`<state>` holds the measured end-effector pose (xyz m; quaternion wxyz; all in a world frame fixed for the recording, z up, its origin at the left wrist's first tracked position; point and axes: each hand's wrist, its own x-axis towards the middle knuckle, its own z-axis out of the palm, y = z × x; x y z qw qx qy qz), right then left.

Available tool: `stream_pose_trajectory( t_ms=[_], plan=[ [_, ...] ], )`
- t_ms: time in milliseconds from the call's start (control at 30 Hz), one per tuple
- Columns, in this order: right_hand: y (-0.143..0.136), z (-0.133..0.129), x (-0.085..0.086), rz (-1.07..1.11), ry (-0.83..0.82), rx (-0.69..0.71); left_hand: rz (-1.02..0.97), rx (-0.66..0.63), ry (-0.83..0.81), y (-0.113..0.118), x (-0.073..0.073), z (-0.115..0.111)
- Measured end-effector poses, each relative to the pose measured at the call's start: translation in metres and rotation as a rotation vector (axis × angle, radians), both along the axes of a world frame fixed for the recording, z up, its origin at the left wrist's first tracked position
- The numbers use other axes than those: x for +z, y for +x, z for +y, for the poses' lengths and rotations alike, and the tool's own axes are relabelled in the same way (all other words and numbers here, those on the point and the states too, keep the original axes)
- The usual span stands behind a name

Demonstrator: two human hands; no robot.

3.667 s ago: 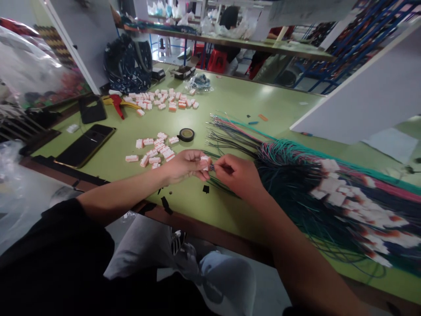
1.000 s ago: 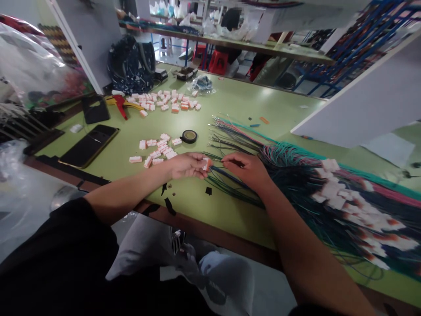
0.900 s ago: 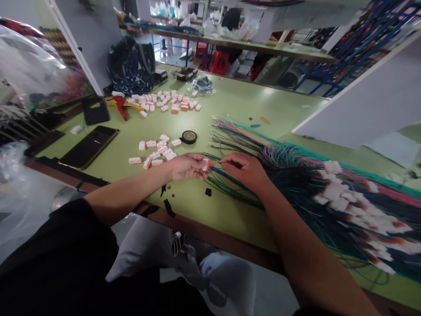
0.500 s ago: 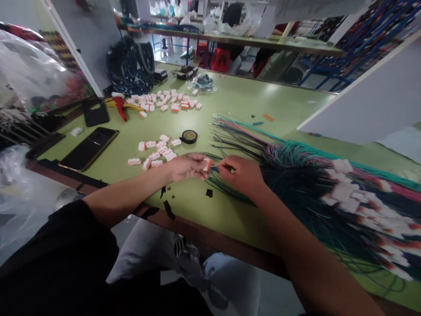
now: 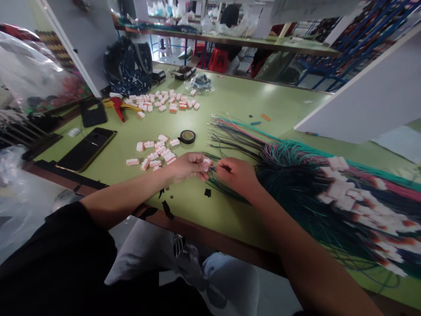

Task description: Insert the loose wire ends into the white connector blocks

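Between the thumb and fingers of my left hand (image 5: 190,166) is a white and orange connector housing (image 5: 207,163), partly covered by the fingertips. Close beside it, my right hand (image 5: 237,174) pinches a dark wire (image 5: 213,168) whose end meets the housing; whether it sits inside cannot be made out. Left of my hands lies a small group of loose connector housings (image 5: 161,149). A bundle of green, pink and black wires (image 5: 279,153) stretches away to the right, beyond and under my right hand.
A roll of black tape (image 5: 187,136) lies behind my hands. A phone (image 5: 86,149) and a red and yellow tool (image 5: 119,106) are at left, near a larger pile of housings (image 5: 164,100). Wired housings (image 5: 348,193) are heaped at right. A white panel (image 5: 362,96) rises behind them.
The right hand has come slightly closer to the housing, and less of the wire shows between the hands. The left hand keeps its grip. The whole view has shifted a little.
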<state>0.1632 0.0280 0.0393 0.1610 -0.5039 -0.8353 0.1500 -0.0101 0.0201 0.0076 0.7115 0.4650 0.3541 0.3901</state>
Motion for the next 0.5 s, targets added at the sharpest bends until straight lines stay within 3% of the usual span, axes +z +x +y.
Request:
stream_pose_trajectory(
  t_ms=[167,333,500],
  plan=[
    [-0.002,-0.0008,-0.0082,0.067,-0.012,0.032,0.037,0.023,0.019,0.0049,-0.0031,-0.0032],
    [0.0031,0.0018,-0.0061,0.135,-0.059,0.097,-0.013,0.04,-0.009,0.006,-0.0039,-0.0037],
    [0.0025,0.0018,-0.0079,0.1,0.001,0.093,-0.025,0.05,-0.034,0.0088,-0.0071,-0.0033]
  ],
)
